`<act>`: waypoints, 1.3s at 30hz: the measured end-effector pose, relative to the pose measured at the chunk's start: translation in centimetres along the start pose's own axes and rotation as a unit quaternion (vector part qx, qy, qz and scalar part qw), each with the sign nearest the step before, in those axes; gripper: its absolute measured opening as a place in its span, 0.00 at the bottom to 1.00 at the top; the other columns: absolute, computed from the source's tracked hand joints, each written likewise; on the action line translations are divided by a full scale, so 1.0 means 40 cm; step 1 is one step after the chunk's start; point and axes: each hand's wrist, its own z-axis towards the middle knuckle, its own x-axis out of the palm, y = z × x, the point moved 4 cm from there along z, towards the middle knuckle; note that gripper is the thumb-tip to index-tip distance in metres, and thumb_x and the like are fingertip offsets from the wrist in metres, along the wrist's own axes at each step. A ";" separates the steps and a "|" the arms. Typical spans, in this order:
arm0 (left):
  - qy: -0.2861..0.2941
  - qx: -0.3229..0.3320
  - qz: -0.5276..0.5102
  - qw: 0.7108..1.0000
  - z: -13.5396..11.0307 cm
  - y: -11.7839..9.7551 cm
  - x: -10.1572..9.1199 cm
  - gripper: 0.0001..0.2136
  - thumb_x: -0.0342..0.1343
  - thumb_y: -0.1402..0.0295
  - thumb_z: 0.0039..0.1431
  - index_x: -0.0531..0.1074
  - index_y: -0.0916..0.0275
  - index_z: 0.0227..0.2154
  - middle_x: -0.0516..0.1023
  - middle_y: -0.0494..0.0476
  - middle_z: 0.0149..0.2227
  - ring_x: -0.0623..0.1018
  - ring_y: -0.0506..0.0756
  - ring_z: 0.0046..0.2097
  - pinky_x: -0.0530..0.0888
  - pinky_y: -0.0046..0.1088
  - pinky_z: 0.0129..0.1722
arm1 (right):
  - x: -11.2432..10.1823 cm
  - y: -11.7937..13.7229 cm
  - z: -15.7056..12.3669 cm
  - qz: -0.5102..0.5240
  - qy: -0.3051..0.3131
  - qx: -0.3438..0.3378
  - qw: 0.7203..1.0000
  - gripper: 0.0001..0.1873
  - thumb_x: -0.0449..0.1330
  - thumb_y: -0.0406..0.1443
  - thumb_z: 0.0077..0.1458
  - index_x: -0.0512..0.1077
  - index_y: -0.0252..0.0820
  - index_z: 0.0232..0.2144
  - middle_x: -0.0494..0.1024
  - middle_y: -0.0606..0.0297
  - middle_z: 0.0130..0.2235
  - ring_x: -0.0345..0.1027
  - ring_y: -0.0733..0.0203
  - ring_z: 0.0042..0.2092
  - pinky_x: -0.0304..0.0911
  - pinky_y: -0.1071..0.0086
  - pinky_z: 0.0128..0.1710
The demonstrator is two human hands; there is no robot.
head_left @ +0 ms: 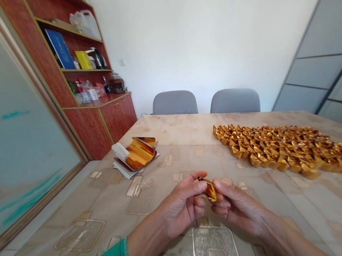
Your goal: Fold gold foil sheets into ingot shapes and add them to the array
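Between my two hands is a small folded piece of gold foil paper (pixel 210 191), held above the near part of the table. My left hand (pixel 184 203) pinches its left side, thumb on top and the fingers curled behind. On its right side the thumb and fingers of my right hand (pixel 235 202) are closed. The fingers hide part of the fold. To the left lies a loose stack of gold foil sheets (pixel 140 153) with white backing, some curled. Many folded gold paper ingots (pixel 270 146) stand packed in rows on the right.
A patterned cloth covers the table (pixel 111 200). Two grey chairs (pixel 173 103) stand at its far edge. At the back left is a reddish wooden cabinet (pixel 91 126) with bottles and boxes on its shelves. A frosted glass door (pixel 6 113) is on the left.
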 end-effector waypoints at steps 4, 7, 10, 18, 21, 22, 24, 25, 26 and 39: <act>-0.021 0.006 0.006 1.000 -0.001 -0.003 -0.001 0.17 0.62 0.76 0.52 0.68 0.61 0.45 0.75 0.50 0.29 0.69 0.41 0.21 0.64 0.13 0.22 | -0.006 -0.004 0.003 0.003 -0.012 -0.004 1.000 0.10 0.73 0.34 0.44 0.75 0.34 0.23 0.64 0.74 0.21 0.50 0.76 0.21 0.51 0.81 0.20; -0.009 0.010 0.001 1.000 0.002 -0.001 0.000 0.17 0.64 0.76 0.50 0.69 0.62 0.43 0.74 0.50 0.29 0.70 0.42 0.22 0.64 0.13 0.22 | -0.006 -0.003 0.002 -0.012 -0.001 -0.014 1.000 0.11 0.73 0.35 0.44 0.75 0.34 0.23 0.64 0.73 0.20 0.50 0.75 0.21 0.52 0.81 0.21; 0.002 0.015 0.010 1.000 0.003 0.001 0.002 0.12 0.64 0.74 0.49 0.71 0.64 0.37 0.73 0.51 0.28 0.72 0.44 0.24 0.63 0.14 0.21 | -0.002 -0.002 -0.005 -0.040 0.021 0.010 0.999 0.12 0.73 0.37 0.44 0.75 0.34 0.24 0.66 0.72 0.19 0.51 0.74 0.22 0.53 0.80 0.21; -0.031 0.045 0.082 0.995 0.005 -0.001 -0.004 0.12 0.66 0.74 0.46 0.72 0.64 0.35 0.75 0.53 0.29 0.74 0.47 0.26 0.59 0.17 0.20 | 0.000 -0.014 -0.010 -0.012 0.009 0.070 0.997 0.13 0.70 0.40 0.49 0.75 0.35 0.26 0.62 0.75 0.18 0.45 0.76 0.19 0.47 0.80 0.19; -0.020 0.029 0.058 0.998 0.008 0.001 -0.007 0.11 0.66 0.75 0.47 0.74 0.65 0.35 0.76 0.54 0.29 0.75 0.47 0.27 0.60 0.16 0.21 | 0.001 -0.016 -0.006 -0.002 0.012 0.065 0.998 0.12 0.70 0.39 0.50 0.75 0.35 0.26 0.59 0.77 0.17 0.42 0.76 0.19 0.45 0.81 0.18; -0.016 0.018 0.032 0.999 0.009 0.002 -0.009 0.10 0.65 0.76 0.47 0.74 0.65 0.35 0.76 0.53 0.29 0.74 0.46 0.26 0.60 0.15 0.20 | 0.001 -0.015 -0.006 -0.002 0.015 0.061 0.998 0.11 0.70 0.38 0.50 0.75 0.35 0.27 0.58 0.77 0.17 0.42 0.77 0.19 0.44 0.81 0.17; -0.007 -0.013 -0.019 1.000 0.010 0.005 -0.011 0.09 0.64 0.78 0.48 0.75 0.65 0.34 0.76 0.51 0.27 0.71 0.43 0.22 0.59 0.13 0.19 | 0.001 -0.012 -0.007 -0.002 0.016 0.055 0.998 0.10 0.70 0.37 0.50 0.76 0.35 0.28 0.58 0.77 0.18 0.43 0.76 0.19 0.44 0.82 0.17; -0.006 -0.027 -0.040 0.999 0.010 0.005 -0.013 0.09 0.64 0.79 0.48 0.76 0.65 0.33 0.75 0.50 0.26 0.69 0.42 0.20 0.59 0.12 0.18 | 0.001 -0.011 -0.008 -0.003 0.015 0.054 0.998 0.10 0.70 0.37 0.50 0.76 0.35 0.28 0.58 0.77 0.18 0.43 0.76 0.19 0.45 0.82 0.17; -0.007 -0.039 -0.055 0.998 0.010 0.006 -0.014 0.08 0.63 0.80 0.48 0.76 0.65 0.33 0.75 0.50 0.25 0.68 0.41 0.19 0.60 0.12 0.18 | 0.000 -0.011 -0.008 -0.005 0.014 0.054 0.998 0.10 0.69 0.37 0.50 0.76 0.35 0.28 0.58 0.77 0.18 0.43 0.76 0.19 0.45 0.82 0.17; -0.019 -0.042 -0.144 0.989 0.020 0.019 -0.025 0.08 0.60 0.83 0.51 0.75 0.68 0.34 0.73 0.50 0.24 0.68 0.41 0.18 0.64 0.12 0.16 | 0.005 -0.003 -0.003 -0.036 0.001 0.021 0.999 0.11 0.70 0.37 0.49 0.75 0.35 0.27 0.55 0.77 0.19 0.41 0.76 0.20 0.44 0.81 0.17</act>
